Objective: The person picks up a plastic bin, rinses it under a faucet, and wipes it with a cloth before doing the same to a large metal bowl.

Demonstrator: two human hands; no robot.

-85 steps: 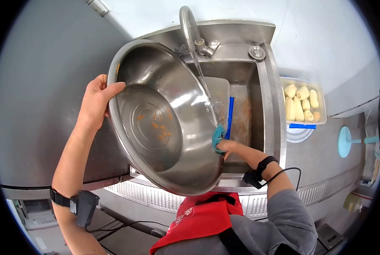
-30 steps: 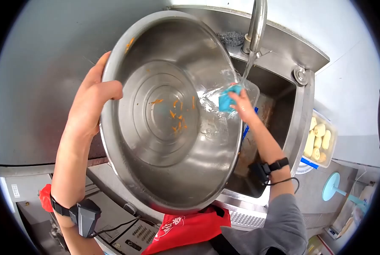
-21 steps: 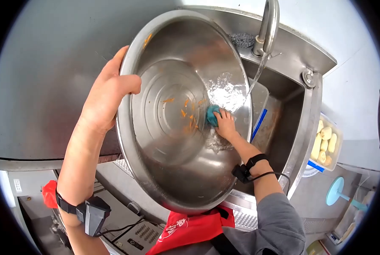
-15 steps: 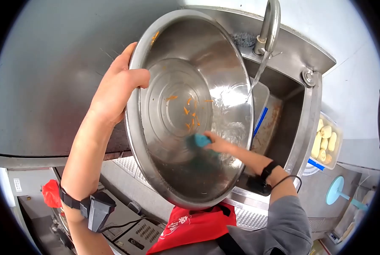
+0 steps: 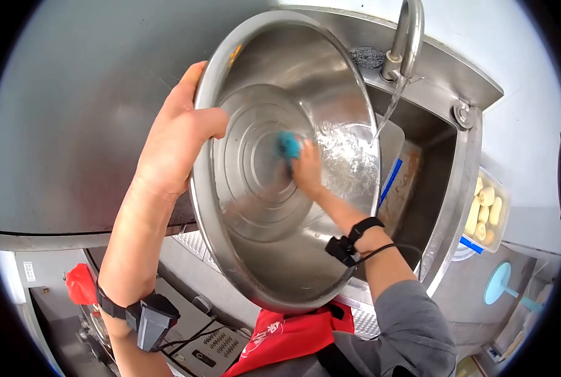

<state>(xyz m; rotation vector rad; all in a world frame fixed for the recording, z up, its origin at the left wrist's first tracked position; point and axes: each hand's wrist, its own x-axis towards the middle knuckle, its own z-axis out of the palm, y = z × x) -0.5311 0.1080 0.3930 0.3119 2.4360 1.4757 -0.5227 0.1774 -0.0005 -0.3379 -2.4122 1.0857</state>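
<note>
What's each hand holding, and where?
Left hand grips the steel basin by its left rim, thumb inside. Right hand holds a blue sponge, pressed against the basin floor.

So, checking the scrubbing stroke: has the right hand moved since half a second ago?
Yes. The right hand with the blue cloth went up from the basin's lower wall onto its base, nearer the faucet.

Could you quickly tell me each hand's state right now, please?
Left hand: closed on the rim of the steel basin.
Right hand: closed on the blue cloth, inside the basin.
</note>
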